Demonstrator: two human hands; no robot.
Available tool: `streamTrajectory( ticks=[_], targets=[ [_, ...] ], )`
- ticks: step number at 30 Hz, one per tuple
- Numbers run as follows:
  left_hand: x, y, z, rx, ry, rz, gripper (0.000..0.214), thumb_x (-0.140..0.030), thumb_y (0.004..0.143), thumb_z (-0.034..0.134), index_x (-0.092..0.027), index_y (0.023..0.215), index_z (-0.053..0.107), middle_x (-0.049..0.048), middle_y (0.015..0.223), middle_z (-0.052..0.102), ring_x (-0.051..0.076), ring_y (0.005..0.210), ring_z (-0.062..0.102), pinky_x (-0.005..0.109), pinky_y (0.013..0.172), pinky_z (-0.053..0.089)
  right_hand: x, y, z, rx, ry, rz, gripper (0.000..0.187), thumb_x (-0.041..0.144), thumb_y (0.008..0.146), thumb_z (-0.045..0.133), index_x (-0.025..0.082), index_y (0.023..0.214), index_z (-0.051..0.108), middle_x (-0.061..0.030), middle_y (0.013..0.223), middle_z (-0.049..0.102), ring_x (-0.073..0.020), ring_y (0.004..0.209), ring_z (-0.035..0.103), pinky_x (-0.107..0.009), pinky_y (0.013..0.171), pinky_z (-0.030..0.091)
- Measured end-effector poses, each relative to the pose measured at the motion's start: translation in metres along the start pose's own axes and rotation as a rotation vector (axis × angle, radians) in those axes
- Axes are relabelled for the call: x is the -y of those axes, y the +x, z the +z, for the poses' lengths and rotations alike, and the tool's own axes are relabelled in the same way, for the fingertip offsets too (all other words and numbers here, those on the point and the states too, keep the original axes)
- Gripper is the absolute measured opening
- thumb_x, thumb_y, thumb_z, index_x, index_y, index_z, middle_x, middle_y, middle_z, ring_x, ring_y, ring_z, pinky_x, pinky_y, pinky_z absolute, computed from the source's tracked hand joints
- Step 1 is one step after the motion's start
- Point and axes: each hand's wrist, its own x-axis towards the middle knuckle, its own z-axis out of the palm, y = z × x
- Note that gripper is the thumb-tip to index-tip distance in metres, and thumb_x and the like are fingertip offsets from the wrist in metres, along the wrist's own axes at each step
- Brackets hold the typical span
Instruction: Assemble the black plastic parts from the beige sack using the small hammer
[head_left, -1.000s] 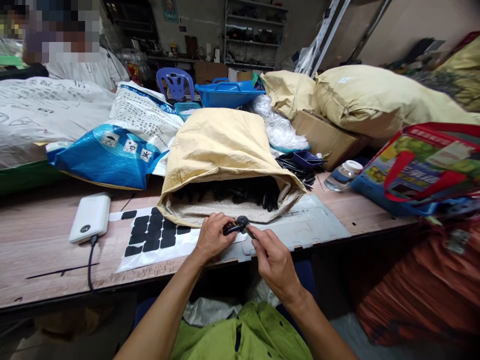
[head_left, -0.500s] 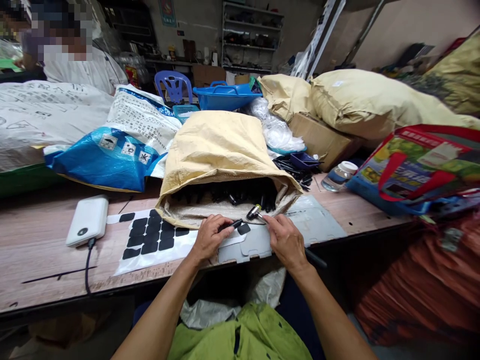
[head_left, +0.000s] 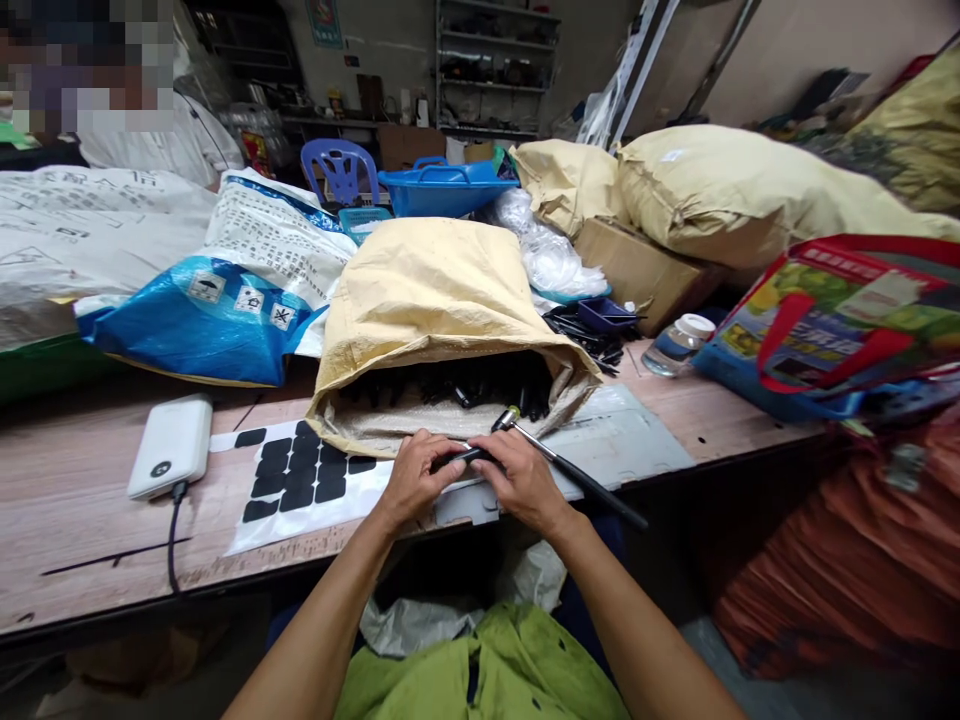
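A small black part [head_left: 459, 457] is pinched between the curled fingers of the left hand [head_left: 415, 478] and the right hand [head_left: 519, 480], palms turned down.

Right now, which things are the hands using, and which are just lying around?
In use: left hand, right hand, small black part pinched between them, small hammer beside them, open sack of black parts.
Lying about: power bank, clear bottle, blue basin, shopping bag.

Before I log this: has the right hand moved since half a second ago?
Yes: right hand shifted left, to the black part in the left hand, against the tan sack.
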Motion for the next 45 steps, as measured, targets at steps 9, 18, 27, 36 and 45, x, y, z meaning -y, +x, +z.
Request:
streamTrajectory(
  ticks=[9,18,27,36,45],
  targets=[
    [0.0025,0.0002,0.0045,-0.081,-0.019,-0.011,0.034,-0.028,0.078,0.078,-0.026,0.111,0.076,0.0034,0.107,0.077,0.025,0.103,0.06,0.039,0.093,0.044,-0.0098,-0.0025,0.0064,-0.03,0.065,0.096,0.021,0.023,0.095,0.063,0.024,0.116,0.069,-0.0043,0.102,0.071,-0.0221,0.097,0.061,-0.035,0.088,0.047],
    [0.0067,0.0007,0.0046,-0.107,-0.064,0.039,0.026,-0.039,0.083,0.079,-0.026,0.105,0.077,0.0033,0.101,0.077,0.023,0.098,0.062,0.035,0.088,0.045,-0.0078,-0.0029,0.0062,-0.025,0.062,0.032,0.026,0.023,0.092,0.067,0.024,0.118,0.069,-0.0057,0.107,0.072,-0.0229,0.101,0.062,-0.038,0.091,0.049],
    [0.0056,-0.0005,0.0061,-0.107,-0.045,0.046,0.022,-0.038,0.088,0.075,-0.027,0.107,0.077,0.0032,0.104,0.076,0.023,0.102,0.064,0.036,0.093,0.043,-0.0063,-0.0039,0.0065,-0.004,0.005,0.013,0.022,0.026,0.098,0.063,0.023,0.118,0.07,-0.0061,0.105,0.072,-0.0223,0.096,0.059,-0.036,0.087,0.047],
    [0.0067,-0.0017,0.0035,-0.089,-0.152,0.01,0.026,-0.042,0.085,0.078,-0.027,0.106,0.078,0.004,0.103,0.077,0.024,0.099,0.066,0.037,0.093,0.046,-0.0073,-0.0055,0.0077,-0.029,0.004,-0.013,0.024,0.026,0.095,0.067,0.022,0.117,0.072,-0.0063,0.097,0.071,-0.0225,0.092,0.059,-0.036,0.083,0.047],
    [0.006,-0.0037,0.0043,-0.096,-0.111,-0.015,0.026,-0.044,0.085,0.075,-0.026,0.104,0.078,0.004,0.103,0.077,0.025,0.1,0.066,0.039,0.095,0.045,-0.0039,-0.0079,0.0076,-0.004,-0.084,-0.037,0.022,0.032,0.097,0.065,0.022,0.115,0.071,-0.0065,0.096,0.069,-0.023,0.09,0.056,-0.036,0.083,0.045]
  ],
)
